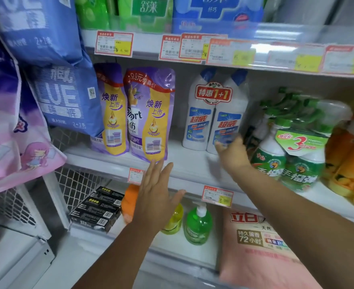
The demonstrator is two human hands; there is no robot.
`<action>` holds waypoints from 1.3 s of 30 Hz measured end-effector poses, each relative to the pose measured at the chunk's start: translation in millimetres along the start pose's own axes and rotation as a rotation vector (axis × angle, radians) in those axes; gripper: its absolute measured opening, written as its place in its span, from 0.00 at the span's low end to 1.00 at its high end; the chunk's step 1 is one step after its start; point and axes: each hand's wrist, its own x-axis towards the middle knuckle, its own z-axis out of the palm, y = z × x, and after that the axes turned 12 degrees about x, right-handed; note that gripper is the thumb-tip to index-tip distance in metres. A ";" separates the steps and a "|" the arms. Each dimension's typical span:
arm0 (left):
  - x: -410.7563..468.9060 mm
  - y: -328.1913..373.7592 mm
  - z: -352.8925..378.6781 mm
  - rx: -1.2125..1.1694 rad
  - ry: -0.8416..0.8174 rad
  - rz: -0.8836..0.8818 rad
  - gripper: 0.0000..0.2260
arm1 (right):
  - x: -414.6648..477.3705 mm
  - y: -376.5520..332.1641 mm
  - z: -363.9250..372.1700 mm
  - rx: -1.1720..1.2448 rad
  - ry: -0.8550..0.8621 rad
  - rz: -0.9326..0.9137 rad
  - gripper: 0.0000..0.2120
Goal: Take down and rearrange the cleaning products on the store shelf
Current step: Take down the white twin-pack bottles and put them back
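Head view, left hand (pixel 157 190) flat-fingered below purple pouches (pixel 151 113), right hand (pixel 233 156) on twin white bottles (pixel 211 113), grip unclear.

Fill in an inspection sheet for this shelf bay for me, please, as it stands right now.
Surface: white middle shelf, price tags along its front edge.
Job's things: two purple pouches upright at left; white twin-pack bottles at centre; green spray-bottle pack to their right; orange bottles far right.
Clutter: nothing seen.
Hands: left hand open, fingers straight, holding nothing, before the shelf edge; right hand at the twin pack's base, grip blurred.
Cables: nothing seen.
Surroundings: blue packs hang at left; green pump bottle, black boxes and pink bag on the lower shelf.
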 end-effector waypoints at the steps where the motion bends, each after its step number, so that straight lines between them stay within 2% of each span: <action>1: -8.7 3.3 -6.2 -0.008 -0.015 0.003 0.34 | -21.0 -2.9 -9.4 0.043 -0.053 -0.106 0.24; 3: -34.1 12.6 -15.0 -0.020 -0.093 0.038 0.30 | -65.2 -2.6 -35.1 0.077 -0.089 -0.264 0.24; 6: -91.2 35.5 -14.1 -0.082 -0.265 0.087 0.28 | -129.2 9.9 -85.2 0.122 -0.097 -0.241 0.25; 11: -198.5 85.5 7.7 -0.161 -0.724 0.043 0.32 | -211.1 81.7 -167.0 -0.096 -0.127 -0.026 0.23; 14: -237.6 112.3 15.0 -0.221 -0.849 0.016 0.34 | -258.1 128.1 -198.9 -0.297 -0.322 0.209 0.21; 17: -258.2 133.1 12.1 -0.356 -0.868 -0.133 0.28 | -296.3 164.0 -211.6 -0.376 -0.631 0.447 0.23; 20: -275.4 141.7 14.5 -0.389 -0.774 -0.192 0.21 | -329.3 190.5 -202.2 -0.281 -0.750 0.470 0.28; 24: -281.6 143.8 15.0 -0.425 -0.727 -0.237 0.20 | -341.0 218.8 -179.8 -0.439 -0.555 0.341 0.21; 27: -279.3 133.9 17.3 -0.431 -0.754 -0.316 0.23 | -329.1 206.3 -170.3 -0.511 -0.533 0.274 0.20; 31: -277.1 111.6 16.8 -0.563 -0.802 -0.556 0.46 | -304.1 169.8 -176.4 -0.476 -0.457 0.251 0.16; 33: -277.3 106.0 11.6 -0.608 -0.835 -0.587 0.50 | -292.0 150.0 -188.0 -0.325 -0.416 0.277 0.14; 34: -276.9 105.0 8.2 -0.627 -0.852 -0.552 0.47 | -285.6 140.5 -193.5 -0.234 -0.395 0.274 0.14; 37: -262.0 111.4 -11.7 -0.694 -0.783 -0.457 0.31 | -272.7 95.1 -206.9 0.041 -0.363 0.232 0.12; 39: -242.6 114.6 -26.4 -0.697 -0.691 -0.463 0.29 | -267.7 64.4 -212.2 0.146 -0.386 0.174 0.11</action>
